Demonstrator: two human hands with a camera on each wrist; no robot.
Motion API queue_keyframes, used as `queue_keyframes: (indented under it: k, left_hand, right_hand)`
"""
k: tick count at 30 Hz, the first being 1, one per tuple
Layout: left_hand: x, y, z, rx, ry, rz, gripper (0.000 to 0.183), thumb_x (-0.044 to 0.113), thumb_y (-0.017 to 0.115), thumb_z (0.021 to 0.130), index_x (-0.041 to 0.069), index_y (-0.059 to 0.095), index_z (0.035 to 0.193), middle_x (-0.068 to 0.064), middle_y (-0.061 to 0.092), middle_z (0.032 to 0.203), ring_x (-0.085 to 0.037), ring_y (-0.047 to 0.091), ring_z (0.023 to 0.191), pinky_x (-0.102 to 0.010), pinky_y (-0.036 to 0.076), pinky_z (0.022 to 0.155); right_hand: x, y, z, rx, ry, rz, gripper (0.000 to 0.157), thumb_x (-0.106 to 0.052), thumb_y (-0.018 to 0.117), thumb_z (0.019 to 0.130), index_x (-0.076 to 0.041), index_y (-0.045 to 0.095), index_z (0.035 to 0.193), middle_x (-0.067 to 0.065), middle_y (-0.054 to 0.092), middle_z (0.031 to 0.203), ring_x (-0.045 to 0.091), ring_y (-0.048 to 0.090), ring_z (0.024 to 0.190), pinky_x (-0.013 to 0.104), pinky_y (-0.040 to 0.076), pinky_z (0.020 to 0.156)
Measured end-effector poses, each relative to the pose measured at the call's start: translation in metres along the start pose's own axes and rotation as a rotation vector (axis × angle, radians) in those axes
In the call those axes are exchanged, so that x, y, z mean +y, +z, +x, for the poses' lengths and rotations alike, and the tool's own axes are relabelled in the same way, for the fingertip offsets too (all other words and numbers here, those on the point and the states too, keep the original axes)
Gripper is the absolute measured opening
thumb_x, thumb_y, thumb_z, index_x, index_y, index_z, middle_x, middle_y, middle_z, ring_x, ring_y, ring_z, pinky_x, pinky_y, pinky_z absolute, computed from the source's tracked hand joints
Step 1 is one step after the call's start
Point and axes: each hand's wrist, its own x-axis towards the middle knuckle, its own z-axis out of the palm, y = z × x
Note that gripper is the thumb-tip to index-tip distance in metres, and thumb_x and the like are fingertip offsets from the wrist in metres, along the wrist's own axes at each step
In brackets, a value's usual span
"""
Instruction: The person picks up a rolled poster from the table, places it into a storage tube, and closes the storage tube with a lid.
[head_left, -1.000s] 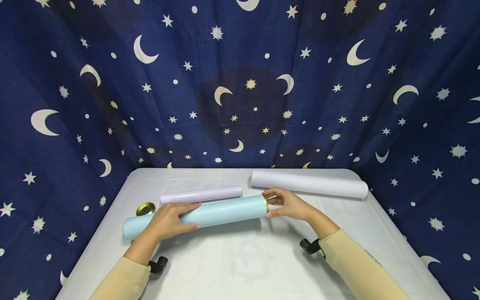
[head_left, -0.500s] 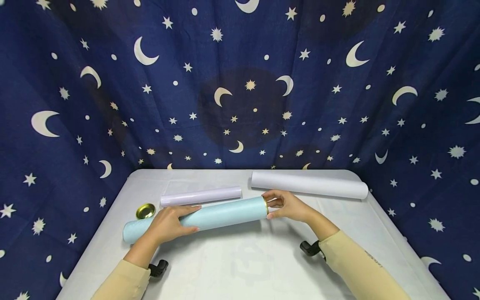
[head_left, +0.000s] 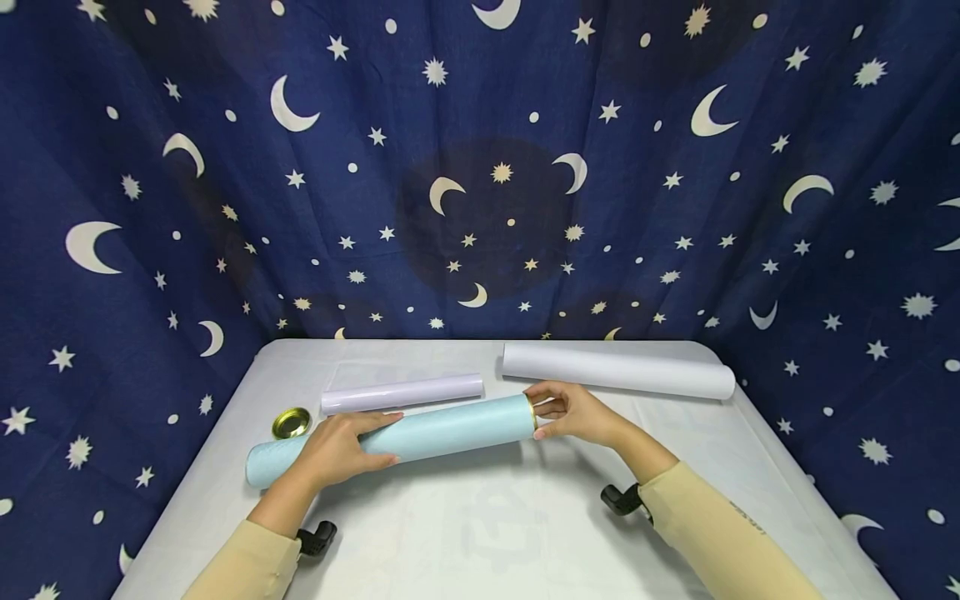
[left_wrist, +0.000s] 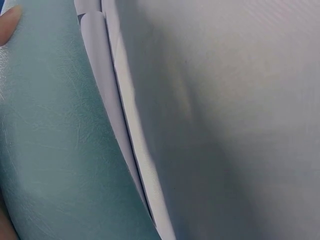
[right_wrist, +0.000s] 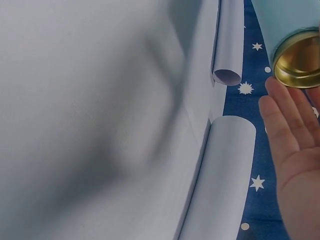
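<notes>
A long light-blue tube (head_left: 461, 427) lies slanted in front of me, held above the white table. My left hand (head_left: 333, 447) grips it left of its middle, fingers over the far side and thumb along the near side. In the left wrist view the tube's creased blue surface (left_wrist: 65, 130) fills the left. At the tube's right end sits a shiny gold lid (right_wrist: 300, 62), sunken in the middle. My right hand (head_left: 581, 414) holds this end by the rim, fingers above and thumb below. Another gold lid (head_left: 291, 422) lies behind the tube's left part.
A thin, glossy pale-lilac roll (head_left: 405, 392) lies just behind the blue tube. Farther back on the right is a thicker white roll (head_left: 618, 372). The white-covered table (head_left: 450, 533) meets a dark-blue curtain (head_left: 637, 208) with moons and stars on several sides.
</notes>
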Motion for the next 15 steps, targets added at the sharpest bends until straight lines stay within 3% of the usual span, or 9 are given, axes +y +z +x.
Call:
queue_keyframes:
  k: [8, 15]
  left_hand:
    - [-0.0013, 0.0007, 0.0000, 0.013, 0.008, -0.010, 0.066, 0.060, 0.084, 0.071, 0.038, 0.067, 0.130, 0.012, 0.069, 0.123, -0.019, 0.067, 0.110, -0.042, 0.055, 0.086]
    - [-0.0005, 0.0016, -0.0014, 0.016, 0.016, -0.030, 0.066, 0.056, 0.086, 0.071, 0.035, 0.068, 0.130, 0.011, 0.069, 0.123, -0.020, 0.067, 0.111, -0.044, 0.055, 0.088]
  right_hand:
    - [0.0001, 0.0008, 0.0004, 0.012, 0.000, 0.009, 0.073, -0.003, 0.086, 0.076, 0.010, 0.049, 0.137, 0.029, 0.053, 0.136, 0.042, 0.060, 0.118, 0.038, 0.053, 0.095]
    - [0.0025, 0.0034, -0.0015, 0.025, -0.005, -0.007, 0.072, -0.004, 0.087, 0.075, 0.010, 0.051, 0.136, 0.027, 0.056, 0.132, 0.038, 0.063, 0.115, 0.035, 0.052, 0.096]
